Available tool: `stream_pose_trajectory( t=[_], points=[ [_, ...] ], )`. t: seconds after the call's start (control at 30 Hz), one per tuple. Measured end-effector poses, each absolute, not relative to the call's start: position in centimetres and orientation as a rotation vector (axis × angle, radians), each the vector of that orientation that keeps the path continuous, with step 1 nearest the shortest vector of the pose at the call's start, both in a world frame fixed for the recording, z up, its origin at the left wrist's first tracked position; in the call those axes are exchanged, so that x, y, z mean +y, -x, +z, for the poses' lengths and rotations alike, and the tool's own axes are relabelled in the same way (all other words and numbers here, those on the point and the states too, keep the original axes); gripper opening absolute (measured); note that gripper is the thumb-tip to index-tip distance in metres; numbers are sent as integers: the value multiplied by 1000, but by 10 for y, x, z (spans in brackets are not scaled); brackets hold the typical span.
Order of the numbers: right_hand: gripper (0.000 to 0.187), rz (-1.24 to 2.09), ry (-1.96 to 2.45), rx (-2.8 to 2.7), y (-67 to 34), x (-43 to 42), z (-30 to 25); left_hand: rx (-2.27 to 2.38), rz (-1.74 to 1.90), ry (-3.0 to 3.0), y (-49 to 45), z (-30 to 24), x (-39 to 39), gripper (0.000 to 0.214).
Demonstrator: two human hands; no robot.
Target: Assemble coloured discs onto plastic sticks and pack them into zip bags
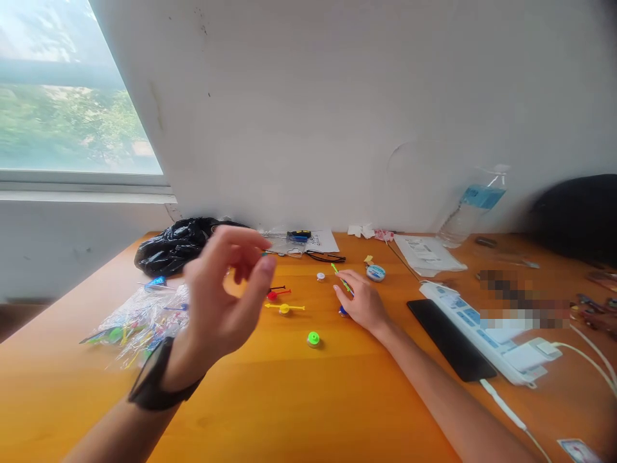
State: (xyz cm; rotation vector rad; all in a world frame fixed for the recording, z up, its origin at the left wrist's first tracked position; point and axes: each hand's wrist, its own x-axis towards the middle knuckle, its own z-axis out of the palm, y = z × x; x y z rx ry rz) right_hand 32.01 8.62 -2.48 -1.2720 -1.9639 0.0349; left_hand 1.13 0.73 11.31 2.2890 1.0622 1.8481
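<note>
My left hand (pixel 224 289), with a dark band on its wrist, is raised over the table. Its fingers are curled, with a gap between thumb and forefinger and nothing seen between them. Lower down on the right, my right hand (pixel 364 302) has thumb and fingers around a thin green arrow-shaped stick (pixel 336 270). A small blue piece (pixel 343 311) shows partly under that hand. Between the hands lie a yellow arrow piece on a round base (pixel 285 309), a red arrow piece (pixel 272 296) and a round green-topped piece (pixel 313 339). A small white round piece (pixel 321 277) sits farther back.
Clear plastic bags of coloured parts (pixel 144 321) lie at left, before a black plastic bag (pixel 173 247). A round tin (pixel 375 273) stands beyond my right hand. Rightward are a black phone (pixel 450 341), a white power strip (pixel 486 334), cables and a water bottle (pixel 465 215).
</note>
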Motion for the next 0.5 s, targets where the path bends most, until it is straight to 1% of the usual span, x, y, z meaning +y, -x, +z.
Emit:
stream_pose_trajectory(
  t=[0.03, 0.1, 0.17, 0.23, 0.3, 0.4, 0.5],
  points=[
    [27, 32, 1253, -1936, -320, 86, -23, 1110, 1682, -2415, -13, 102, 15, 24],
    [25, 27, 1214, -1892, -319, 85, -19, 1195, 1223, -2705, -15, 73, 32, 34],
    [25, 25, 1174, -1865, -318, 83, -17, 1234, 926, -2811, -11, 42, 47, 43],
    [26, 23, 1140, -1855, -316, 82, -16, 1257, 809, -2804, -5, 19, 57, 42],
    [26, 21, 1120, -1860, -315, 81, -16, 1273, 746, -2769, 0, 7, 61, 36],
    [27, 30, 1109, -1882, -315, 80, -16, 1311, 706, -2694, 4, 4, 64, 26],
    [27, 42, 1102, -1883, -315, 79, -14, 1377, 732, -2627, 4, 1, 68, 27]
  ],
)
